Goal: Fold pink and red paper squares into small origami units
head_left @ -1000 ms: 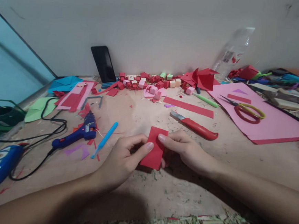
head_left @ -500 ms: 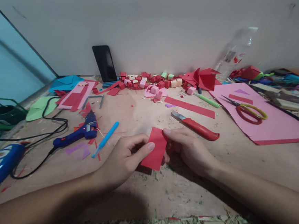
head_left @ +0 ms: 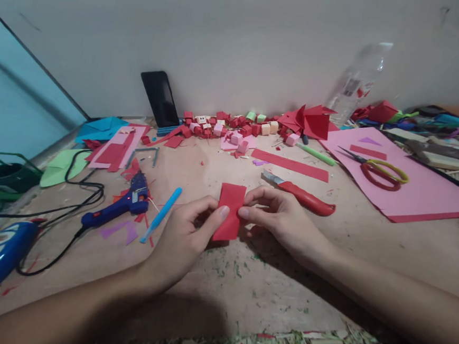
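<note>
The red paper strip (head_left: 230, 210) sits between both hands, just above the surface (head_left: 244, 292), long axis pointing away from the person; the left hand (head_left: 182, 240) pinches its left edge, the right hand (head_left: 283, 221) its right edge; both equally near.

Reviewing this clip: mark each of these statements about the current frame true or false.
1. The left hand and the right hand both pinch the red paper. True.
2. The scissors lie on a blue sheet. False: they lie on the pink sheet.
3. The phone leans against the wall. True.
4. The right hand grips the knife. False: the knife lies on the table just beyond that hand.
5. The glue gun lies on the left hand's side. True.
</note>
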`<state>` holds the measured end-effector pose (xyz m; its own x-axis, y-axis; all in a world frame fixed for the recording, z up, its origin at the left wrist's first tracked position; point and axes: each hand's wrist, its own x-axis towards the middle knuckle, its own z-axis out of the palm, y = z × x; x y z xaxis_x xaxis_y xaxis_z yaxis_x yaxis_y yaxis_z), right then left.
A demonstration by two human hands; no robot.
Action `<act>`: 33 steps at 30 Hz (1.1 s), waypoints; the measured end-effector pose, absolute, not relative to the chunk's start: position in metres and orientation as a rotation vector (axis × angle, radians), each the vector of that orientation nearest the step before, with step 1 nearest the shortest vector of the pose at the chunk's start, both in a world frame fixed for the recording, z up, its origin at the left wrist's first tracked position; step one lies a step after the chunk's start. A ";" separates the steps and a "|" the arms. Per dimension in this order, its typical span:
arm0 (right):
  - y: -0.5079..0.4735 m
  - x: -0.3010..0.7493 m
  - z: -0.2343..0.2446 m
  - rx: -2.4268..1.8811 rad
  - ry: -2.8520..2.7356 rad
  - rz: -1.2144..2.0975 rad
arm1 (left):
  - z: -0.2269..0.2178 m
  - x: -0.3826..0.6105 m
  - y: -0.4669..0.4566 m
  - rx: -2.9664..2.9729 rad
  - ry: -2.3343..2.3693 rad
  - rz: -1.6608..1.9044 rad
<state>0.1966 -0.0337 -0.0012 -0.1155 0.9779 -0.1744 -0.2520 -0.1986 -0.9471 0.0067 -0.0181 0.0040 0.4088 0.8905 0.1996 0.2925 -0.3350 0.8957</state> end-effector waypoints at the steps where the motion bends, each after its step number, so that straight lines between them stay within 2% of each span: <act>1: -0.034 0.196 -0.001 -1.096 -0.985 1.535 | 0.004 0.007 -0.018 1.836 1.000 0.896; 9: -0.035 0.196 0.002 -1.080 -1.007 1.628 | 0.002 0.005 -0.020 1.675 0.859 0.727; 17: -0.040 0.200 0.004 -0.935 -1.052 1.908 | 0.003 0.009 -0.019 1.736 0.943 0.804; 21: -0.040 0.199 0.003 -0.834 -1.038 1.947 | 0.003 0.009 -0.018 1.762 0.952 0.801; 33: -0.035 0.205 0.001 -1.054 -0.914 1.633 | 0.001 0.008 -0.017 1.585 0.989 0.925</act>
